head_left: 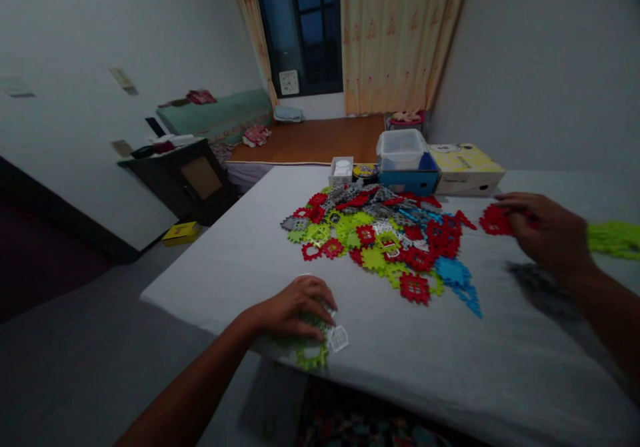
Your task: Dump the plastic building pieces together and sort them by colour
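My left hand (299,305) is at the near table edge, fingers curled over lime-green interlocking plastic tiles (313,357). Green shows between its thumb and fingers. Beside those fingertips lies a white window-shaped piece (339,339). Off to the right, my right hand (547,230) pinches a red interlocking tile (494,220) just above the table. Between the hands spreads a heap of flat toothed tiles in red (415,288), green (373,258), grey (337,199) and blue (453,271), with white window pieces among them.
Beyond the heap stand a small white box (341,171), a round tin (365,173), a blue box (407,181) with a clear container (401,145), and a yellow box (467,167). Green tiles (615,239) are stacked at far right; blurred dark pieces (540,280) lie below my right hand.
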### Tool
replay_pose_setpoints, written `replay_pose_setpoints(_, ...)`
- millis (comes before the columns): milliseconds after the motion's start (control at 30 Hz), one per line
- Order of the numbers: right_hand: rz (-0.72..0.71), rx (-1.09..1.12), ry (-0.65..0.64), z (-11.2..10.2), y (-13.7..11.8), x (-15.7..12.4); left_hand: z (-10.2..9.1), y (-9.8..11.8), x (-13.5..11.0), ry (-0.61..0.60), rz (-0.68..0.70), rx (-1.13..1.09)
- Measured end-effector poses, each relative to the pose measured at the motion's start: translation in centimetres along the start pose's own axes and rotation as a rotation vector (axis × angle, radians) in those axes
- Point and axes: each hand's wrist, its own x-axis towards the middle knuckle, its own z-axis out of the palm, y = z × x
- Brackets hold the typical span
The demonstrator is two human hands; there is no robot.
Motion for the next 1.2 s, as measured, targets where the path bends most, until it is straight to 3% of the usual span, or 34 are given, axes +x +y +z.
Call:
replay_pose_setpoints(133, -0.158, 0.1, -0.125, 2.9, -3.2, 0.3, -1.6, 0.7, -4.3, -0.153, 0.003, -0.2)
replay_pose_setpoints(267, -0.211, 0.266, -0.298, 6.0, -7.2, -0.4, -3.0, 1.3, -4.9, -0.26, -0.002, -0.38)
replay_pose_setpoints(367, -0.245, 0.383, -0.51, 7.4, -11.3, -1.9, -3.8, 1.2, -3.1, -0.183, -0.022, -0.316)
replay_pose_setpoints(500, -0.357, 0.485, -0.915, 7.8, -16.5, -4.8, -3.7, 0.1, -1.1, -0.021, -0.095, -0.01)
replay_pose_setpoints(600, -0.415, 0.48, -1.137, 8.4, -19.6, -7.3, -3.7, -1.1, -1.6, -0.043, -0.11, -0.012)
replay_pose_setpoints(700, -0.45, 0.478, -1.18, 10.2, -22.9, -9.7, -4.6, -2.2, -2.9, -0.199, -0.085, -0.221)
replay_pose_setpoints(767, -0.492, 0.623, -1.165, 11.6, -25.0, -10.6, -5.6, -2.7, -3.0, -0.294, -0.101, -0.335)
replay_pose_setpoints(833, -0.517, 0.813, -1.083, 12.5, -26.5, -10.4, -6.6, -3.4, -2.0, -0.233, -0.143, -0.354)
replay_pose_setpoints(900, -0.432, 0.877, -0.958, 12.9, -26.3, -8.8, -7.4, -4.0, 0.2, -0.032, -0.186, -0.277)
replay_pose_setpoints(1000, -0.21, 0.697, -0.766, 13.2, -22.3, -4.5, -7.3, -5.1, 5.0, 0.217, -0.202, -0.074)
replay_pose_setpoints(1100, -0.076, 0.428, -0.574, 13.6, -16.4, -0.6, -5.9, -5.8, 9.8, 0.255, -0.132, 0.177)
replay_pose_setpoints(1200, -0.019, 0.295, -0.519, 13.9, -12.0, 1.1, -4.4, -6.1, 12.5, 0.249, -0.132, 0.395)
